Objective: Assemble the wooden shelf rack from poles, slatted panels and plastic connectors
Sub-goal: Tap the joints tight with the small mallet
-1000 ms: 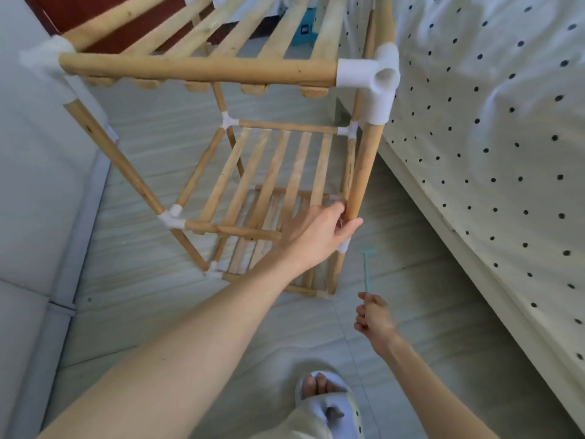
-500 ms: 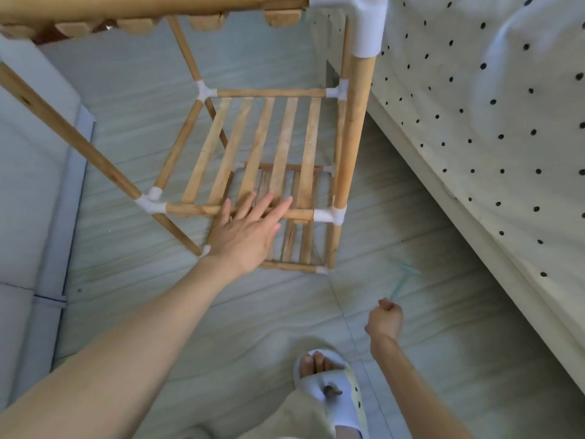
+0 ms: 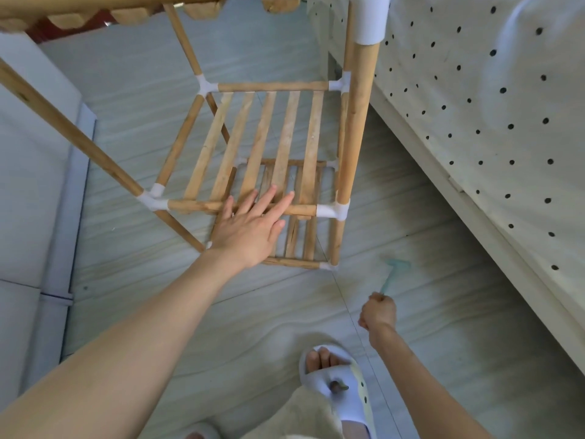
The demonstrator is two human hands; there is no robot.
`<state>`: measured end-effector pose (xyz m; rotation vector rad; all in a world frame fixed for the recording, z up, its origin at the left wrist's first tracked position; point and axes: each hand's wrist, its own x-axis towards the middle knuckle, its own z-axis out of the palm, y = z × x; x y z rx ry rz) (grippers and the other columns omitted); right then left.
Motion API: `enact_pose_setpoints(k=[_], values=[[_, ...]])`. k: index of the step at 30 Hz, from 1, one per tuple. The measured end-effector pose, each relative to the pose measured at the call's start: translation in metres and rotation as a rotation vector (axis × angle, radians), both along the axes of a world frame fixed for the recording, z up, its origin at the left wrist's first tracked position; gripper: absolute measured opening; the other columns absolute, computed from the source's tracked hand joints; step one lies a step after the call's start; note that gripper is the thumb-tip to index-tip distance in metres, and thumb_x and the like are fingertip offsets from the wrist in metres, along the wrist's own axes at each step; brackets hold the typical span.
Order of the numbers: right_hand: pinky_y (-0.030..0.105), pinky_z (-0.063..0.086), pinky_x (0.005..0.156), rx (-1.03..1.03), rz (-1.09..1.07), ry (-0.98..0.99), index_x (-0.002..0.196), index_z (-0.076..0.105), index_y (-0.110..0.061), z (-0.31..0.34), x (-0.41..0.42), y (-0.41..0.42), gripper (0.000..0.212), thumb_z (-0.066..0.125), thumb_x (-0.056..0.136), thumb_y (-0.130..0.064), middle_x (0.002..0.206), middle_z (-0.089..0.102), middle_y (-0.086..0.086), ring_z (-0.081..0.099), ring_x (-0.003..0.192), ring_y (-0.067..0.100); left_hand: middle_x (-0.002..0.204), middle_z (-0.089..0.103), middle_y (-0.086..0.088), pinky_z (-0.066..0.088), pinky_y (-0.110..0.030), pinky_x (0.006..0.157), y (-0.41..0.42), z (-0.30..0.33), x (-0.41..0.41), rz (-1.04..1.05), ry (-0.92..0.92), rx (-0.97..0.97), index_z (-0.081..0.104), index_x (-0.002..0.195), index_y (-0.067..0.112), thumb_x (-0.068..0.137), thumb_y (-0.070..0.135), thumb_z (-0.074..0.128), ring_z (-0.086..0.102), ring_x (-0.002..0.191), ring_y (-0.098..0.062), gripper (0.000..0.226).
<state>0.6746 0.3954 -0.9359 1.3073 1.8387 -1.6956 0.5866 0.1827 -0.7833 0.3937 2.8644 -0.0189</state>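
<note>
My left hand (image 3: pixel 250 231) lies flat, fingers straight, on the middle slatted panel (image 3: pixel 269 147) at frame centre — my right hand (image 3: pixel 378 313), lower right, grips a blurred teal tool (image 3: pixel 391 277).

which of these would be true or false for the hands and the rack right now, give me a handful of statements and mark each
1. The left hand lies with straight, spread fingers over the front rail of the middle slatted panel. True.
2. The right hand is empty. False: it grips a small teal tool, blurred in this view.
3. The rack stands on the floor beside a bed with a dotted sheet. True.
4. The left hand is wrapped round the near right pole. False: it is apart from that pole, over the rail and slats.
5. The white connector at the rail's right end joins it to the near right pole. True.
</note>
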Motion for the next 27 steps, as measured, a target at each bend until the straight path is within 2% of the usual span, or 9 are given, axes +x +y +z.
enact_pose_setpoints(k=[3,7,11,13,15,17,20,24,27], values=[[0.018,0.024,0.032,-0.145,0.192,-0.025,0.096,0.048,-0.003,0.013,-0.001,-0.003,0.02,0.028,0.099,-0.005,0.053,0.034,0.005,0.029,0.039,0.012,0.156,-0.017,0.013,-0.006,-0.049,0.115,-0.001,0.0,-0.001,-0.003,-0.018,-0.01,-0.018,0.142,0.048,0.1,0.043,0.01,-0.008,0.145,-0.016,0.05],[0.024,0.032,0.04,-0.149,0.063,0.113,0.085,0.045,-0.007,0.05,-0.018,0.003,0.025,0.027,0.102,-0.011,0.056,0.035,0.005,0.033,0.046,0.016,0.157,-0.01,0.013,-0.006,-0.048,0.116,-0.003,0.008,-0.005,-0.011,-0.114,0.031,-0.007,0.146,0.045,0.102,0.04,0.018,-0.007,0.145,-0.015,0.051],[0.029,0.047,0.057,-0.096,0.077,0.362,0.08,0.049,-0.007,0.12,-0.044,0.006,0.027,0.032,0.1,-0.012,0.066,0.055,0.01,0.051,0.058,0.02,0.13,0.052,0.002,0.042,-0.034,0.098,-0.018,0.031,-0.002,0.193,-0.096,0.446,0.039,0.141,0.031,0.099,0.023,0.038,0.051,0.12,-0.021,0.042],[0.029,0.05,0.063,-0.068,0.104,0.484,0.076,0.053,-0.009,0.161,-0.055,0.004,0.03,0.034,0.099,-0.013,0.073,0.059,0.008,0.056,0.064,0.017,0.117,0.061,0.001,0.046,-0.022,0.077,-0.034,0.048,0.002,0.301,0.071,0.515,0.055,0.126,0.025,0.096,0.01,0.042,0.062,0.095,-0.017,0.036],[0.03,0.05,0.07,-0.01,0.123,0.601,0.078,0.056,-0.01,0.205,-0.063,0.0,0.03,0.035,0.099,-0.015,0.077,0.06,0.004,0.056,0.069,0.015,0.113,0.065,-0.002,0.041,-0.023,0.08,-0.057,0.065,0.007,0.411,0.269,0.557,0.064,0.107,0.02,0.09,0.002,0.044,0.061,0.099,-0.021,0.032],[0.029,0.046,0.074,0.073,0.102,0.702,0.081,0.058,-0.011,0.248,-0.071,-0.009,0.03,0.035,0.099,-0.017,0.079,0.059,0.001,0.054,0.072,0.014,0.106,0.067,-0.011,0.042,-0.029,0.083,-0.081,0.083,0.011,0.567,0.45,0.694,0.066,0.096,0.015,0.086,-0.003,0.044,0.06,0.101,-0.03,0.03],[0.028,0.044,0.076,0.02,-0.018,0.806,0.079,0.055,-0.015,0.303,-0.082,-0.027,0.029,0.032,0.098,-0.016,0.076,0.061,-0.001,0.056,0.078,0.016,0.119,0.057,-0.023,0.039,-0.034,0.09,-0.119,0.113,0.004,0.916,0.666,0.992,0.053,0.118,0.001,0.093,0.004,0.042,0.053,0.112,-0.034,0.027],[0.03,0.043,0.08,-0.196,-0.176,0.828,0.086,0.049,-0.013,0.342,-0.092,-0.05,0.026,0.026,0.099,-0.016,0.064,0.063,0.002,0.058,0.069,0.016,0.152,0.028,-0.003,0.019,-0.044,0.114,-0.143,0.159,-0.016,0.979,0.396,1.357,0.024,0.147,0.019,0.101,0.043,0.016,0.027,0.139,-0.02,0.052],[0.024,0.038,0.063,-0.259,-0.335,0.784,0.075,0.045,-0.016,0.356,-0.099,-0.055,0.027,0.029,0.096,-0.012,0.064,0.051,0.003,0.045,0.059,0.015,0.141,0.041,-0.003,0.023,-0.045,0.113,-0.143,0.184,-0.025,0.871,0.281,1.512,0.03,0.146,0.024,0.095,0.061,0.012,0.042,0.125,-0.013,0.065]])
